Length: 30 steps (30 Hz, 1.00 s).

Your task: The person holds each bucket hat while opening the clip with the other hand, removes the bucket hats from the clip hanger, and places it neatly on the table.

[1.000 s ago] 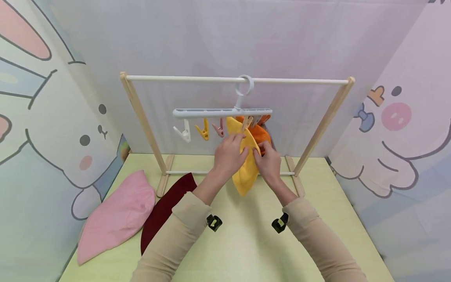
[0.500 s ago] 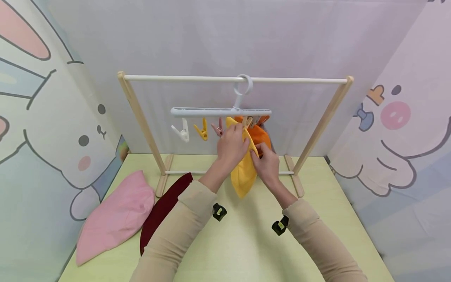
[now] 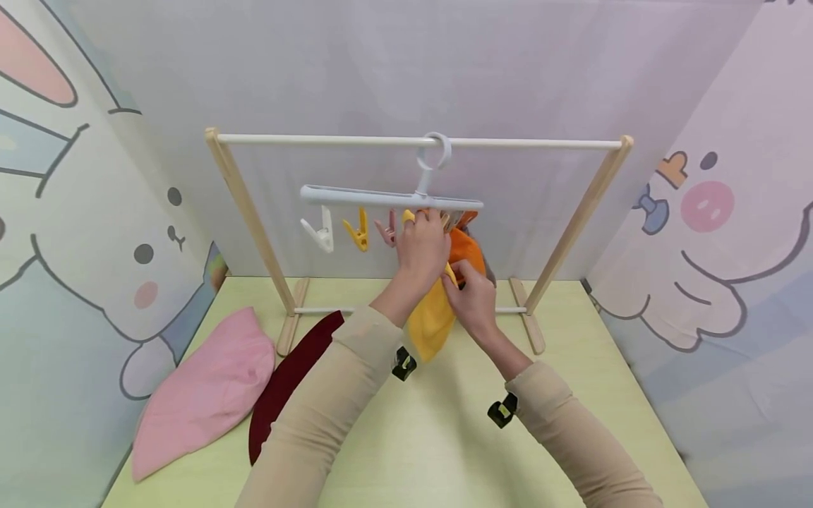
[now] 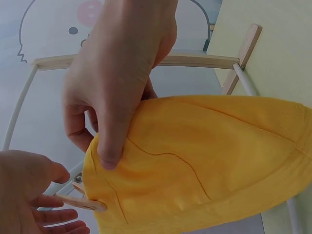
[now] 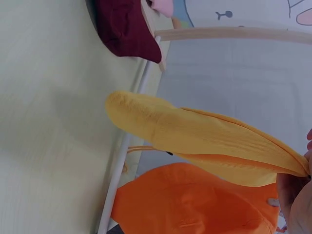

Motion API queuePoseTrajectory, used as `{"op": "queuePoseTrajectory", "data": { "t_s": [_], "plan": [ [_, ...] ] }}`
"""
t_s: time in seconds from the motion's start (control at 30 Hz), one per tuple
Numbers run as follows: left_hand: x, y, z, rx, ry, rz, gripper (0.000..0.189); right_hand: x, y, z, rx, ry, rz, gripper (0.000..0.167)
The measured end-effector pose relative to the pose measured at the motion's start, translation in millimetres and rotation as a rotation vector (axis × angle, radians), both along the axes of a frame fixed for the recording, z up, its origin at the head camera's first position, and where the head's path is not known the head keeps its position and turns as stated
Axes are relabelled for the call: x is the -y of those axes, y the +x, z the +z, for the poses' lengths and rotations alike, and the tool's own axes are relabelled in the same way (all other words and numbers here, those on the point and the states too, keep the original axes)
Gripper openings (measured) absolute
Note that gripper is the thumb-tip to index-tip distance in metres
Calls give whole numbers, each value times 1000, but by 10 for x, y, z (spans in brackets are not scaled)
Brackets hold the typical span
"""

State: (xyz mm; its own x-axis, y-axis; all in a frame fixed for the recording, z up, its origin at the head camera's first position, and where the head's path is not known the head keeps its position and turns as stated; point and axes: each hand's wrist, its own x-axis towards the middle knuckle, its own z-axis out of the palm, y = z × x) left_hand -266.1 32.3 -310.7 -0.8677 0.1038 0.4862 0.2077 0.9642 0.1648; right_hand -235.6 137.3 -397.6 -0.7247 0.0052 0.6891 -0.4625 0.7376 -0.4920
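- A yellow stitched-fabric hat (image 4: pixel 209 161), flattened, hangs in the air below a pale grey plastic bar hanger (image 3: pixel 368 196), whose ring loops over the white rail (image 3: pixel 317 140) of a wooden-posted rack (image 3: pixel 250 215).
- I have the right hand (image 3: pixel 473 296) pinching one edge of that hat, thumb on the near side; the hat's lower end dangles.
- The left hand (image 3: pixel 424 247) is raised at the hat's top, just under the hanger, thumb and fingers parted beside a small wooden peg (image 4: pixel 85 201). I cannot tell whether they squeeze it or merely touch it.
- One leg of the peg crosses the front of the hat's upper edge; whether it bites the cloth, I cannot tell.
- My chief worry is the hold — if the right hand's pinch loosens before the peg grips, the hat could fall to the pale yellow-green counter (image 3: pixel 406 437).
- Too little cloth in the peg, and the hat's own weight might drag it out.
- A bright orange fabric hat (image 5: pixel 200 200) hangs just beside it, on the right; such crowding could snag the two.
- The bar sits slightly aslant on its single ring — a tug could swing it.
- A pink plastic peg (image 3: pixel 389 229) hangs near the left hand, where a careless sideways sweep might knock it.
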Motion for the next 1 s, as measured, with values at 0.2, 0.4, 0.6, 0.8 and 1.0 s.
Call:
{"op": "queuePoseTrajectory", "data": {
  "t_s": [0.2,0.4,0.6,0.8,1.0],
  "plan": [
    [-35,-15,31,68,0,37,33,2,10,-4,25,8,0,11],
    [-62,-25,51,112,-9,50,29,5,22,1,6,13,17,10],
    [-64,-48,68,145,21,33,31,15,45,22,1,14,32,10],
    [-58,-77,65,203,76,2,33,27,51,32,-8,22,40,10],
    [-39,-86,58,207,100,-15,38,35,56,26,-22,31,44,10]
  ]
}}
